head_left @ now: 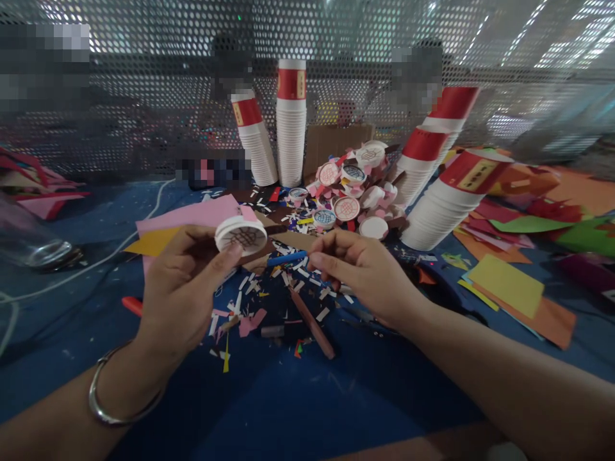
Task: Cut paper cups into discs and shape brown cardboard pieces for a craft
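Observation:
My left hand (180,294) grips a round white disc (241,235) with a dark grid pattern, its thumb on the front edge; a pink piece sticks up from the disc's top. To the right, my right hand (360,269) is closed, its thumb and fingers pinched at the end of a blue stick-like piece (287,258); whether it holds that piece is hard to make out. Below, between the hands, a brownish-pink pen-like tool (312,323) lies among paper scraps (250,320). Behind them is a heap of similar patterned discs (346,208).
Stacks of paper cups (291,128) stand at the back, more (449,198) lean at the right. Coloured paper (509,282) lies right, pink paper (192,214) left. A glass jar (38,243) and white cable (96,275) are at the left, before a perforated metal screen (168,96).

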Demonstrator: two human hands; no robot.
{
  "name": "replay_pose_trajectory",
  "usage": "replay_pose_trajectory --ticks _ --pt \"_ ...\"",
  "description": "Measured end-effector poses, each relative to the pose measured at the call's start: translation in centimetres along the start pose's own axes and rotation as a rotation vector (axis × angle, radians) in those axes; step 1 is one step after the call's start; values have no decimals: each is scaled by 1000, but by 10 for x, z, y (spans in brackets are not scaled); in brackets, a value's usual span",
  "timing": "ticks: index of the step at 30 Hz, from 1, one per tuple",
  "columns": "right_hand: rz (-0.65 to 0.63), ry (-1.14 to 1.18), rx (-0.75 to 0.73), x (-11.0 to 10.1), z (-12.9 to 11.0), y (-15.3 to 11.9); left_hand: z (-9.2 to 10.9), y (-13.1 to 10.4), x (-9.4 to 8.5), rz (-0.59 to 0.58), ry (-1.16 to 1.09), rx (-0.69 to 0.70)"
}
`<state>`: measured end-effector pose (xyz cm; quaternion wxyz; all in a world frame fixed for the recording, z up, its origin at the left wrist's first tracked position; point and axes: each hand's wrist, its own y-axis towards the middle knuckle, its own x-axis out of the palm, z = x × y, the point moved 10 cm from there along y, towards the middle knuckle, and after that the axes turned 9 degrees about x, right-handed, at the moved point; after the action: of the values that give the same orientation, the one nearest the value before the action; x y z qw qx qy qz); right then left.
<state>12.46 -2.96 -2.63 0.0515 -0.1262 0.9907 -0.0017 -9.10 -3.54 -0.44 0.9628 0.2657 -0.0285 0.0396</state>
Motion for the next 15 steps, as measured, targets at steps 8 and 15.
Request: replay_pose_trajectory --ticks 8,15 --pt "-419 -622 -12 78 0 -11 23 -1 -4 -36 436 207" --pt "-427 -1130 -264 112 -13 -5 20 0 -5 -60 466 227"
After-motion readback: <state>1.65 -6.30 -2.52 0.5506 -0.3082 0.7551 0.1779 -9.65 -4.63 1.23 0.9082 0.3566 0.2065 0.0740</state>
